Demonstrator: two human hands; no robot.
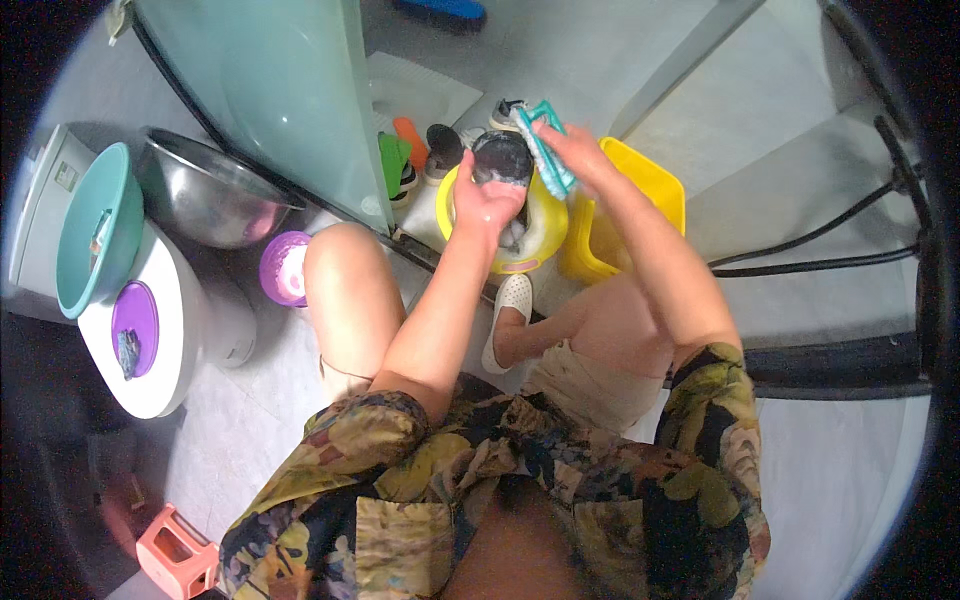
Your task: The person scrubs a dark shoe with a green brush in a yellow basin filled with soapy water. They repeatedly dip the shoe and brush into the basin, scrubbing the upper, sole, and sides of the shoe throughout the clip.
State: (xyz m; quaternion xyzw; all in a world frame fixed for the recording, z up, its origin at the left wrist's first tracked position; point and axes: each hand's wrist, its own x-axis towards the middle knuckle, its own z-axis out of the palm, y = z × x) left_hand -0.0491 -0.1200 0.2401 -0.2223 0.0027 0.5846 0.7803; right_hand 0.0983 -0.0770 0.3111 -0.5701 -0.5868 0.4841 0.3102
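My left hand (pixel 487 199) is under a dark shoe (pixel 501 154), palm up, thumb along its side. White suds cling to the shoe's dark surface. Below it is a round yellow basin (pixel 551 244) with pale foam and wet contents that I cannot make out. My right hand (pixel 577 154) grips the handle of a teal scrubbing brush (pixel 555 146) with white bristles. The brush is tilted, just right of the shoe; whether they touch is unclear. Behind the basin stand another dark shoe (pixel 442 150) and a shoe with a pale rim (pixel 504 118).
Right of the basin is a yellow bin (pixel 667 176). A glass door (pixel 300 105) curves along the left. Beyond it lie a purple bowl of suds (pixel 279 271), a steel basin (pixel 206 191) and a toilet (pixel 161 382) bearing a teal basin (pixel 124 195). A pink stool (pixel 176 555) stands lower left.
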